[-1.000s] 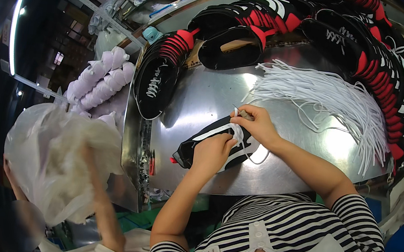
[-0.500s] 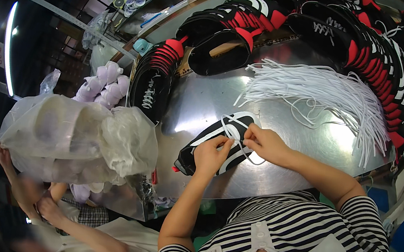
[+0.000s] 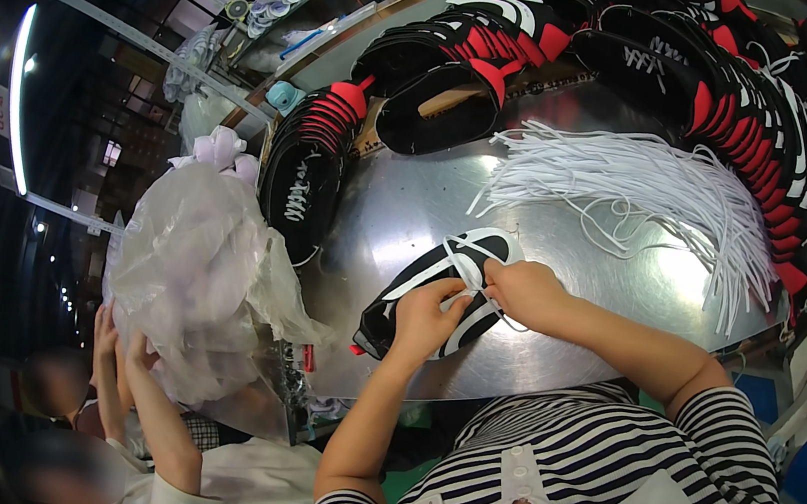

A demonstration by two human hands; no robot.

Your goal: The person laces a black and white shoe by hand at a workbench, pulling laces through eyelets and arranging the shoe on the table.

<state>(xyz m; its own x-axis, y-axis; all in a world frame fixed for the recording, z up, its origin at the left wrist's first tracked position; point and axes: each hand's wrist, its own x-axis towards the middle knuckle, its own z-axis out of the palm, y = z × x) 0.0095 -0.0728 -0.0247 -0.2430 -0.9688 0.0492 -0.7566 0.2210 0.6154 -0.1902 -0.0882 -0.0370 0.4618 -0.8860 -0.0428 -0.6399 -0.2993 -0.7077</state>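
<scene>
A black and white shoe upper [image 3: 376, 325] with a red heel tab lies tilted on the metal table in front of me. A white shoelace [image 3: 470, 247] is partly threaded across its front, with loose loops over the toe end. My left hand [image 3: 427, 321] rests over the upper's near side, its thumb and fingers pinched on the lace beside the tongue. From the right, my right hand [image 3: 523, 293] pinches the lace close to the left fingertips. The exact spot between the fingertips is mostly hidden.
A heap of white laces [image 3: 633, 185] lies on the metal table [image 3: 379, 209]. Nested black and red uppers [image 3: 313, 155] line its far and right sides. On the left, a co-worker's hands [image 3: 134, 350] hold up a large translucent plastic bag [image 3: 195, 267].
My hands have come closer together at the lace, and the upper has shifted slightly. The co-worker's plastic bag has swung right and upright, covering more of the pale lilac items behind.
</scene>
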